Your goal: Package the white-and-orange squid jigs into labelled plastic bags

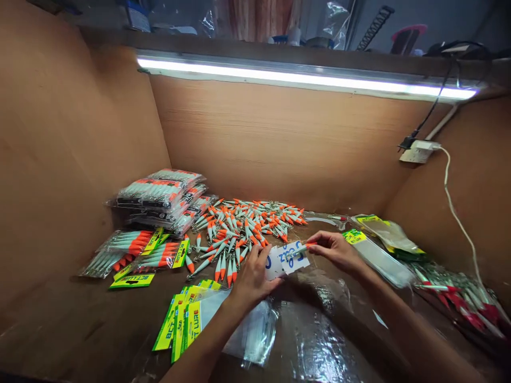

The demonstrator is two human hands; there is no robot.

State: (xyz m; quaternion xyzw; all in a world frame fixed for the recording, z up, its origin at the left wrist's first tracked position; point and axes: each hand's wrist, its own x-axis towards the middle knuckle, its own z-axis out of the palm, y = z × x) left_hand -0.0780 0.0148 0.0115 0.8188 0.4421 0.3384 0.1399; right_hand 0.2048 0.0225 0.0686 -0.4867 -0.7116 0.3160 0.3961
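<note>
My left hand is closed on the edge of a white paper card with blue handwriting on it. Between the fingertips of my right hand is a fishing lure, pale with an orange end, lying across the face of the card. Just beyond my hands spreads a heap of loose orange-and-white lures. Below my left wrist lie clear plastic bags with yellow and green "BCT LURE" header cards, fanned out on the brown table.
At the left, packed lure bags are stacked, with header-carded lure packs in front. To the right lie more empty bags and red-and-white lures. A white cord hangs from a socket. A lit tube runs under the shelf.
</note>
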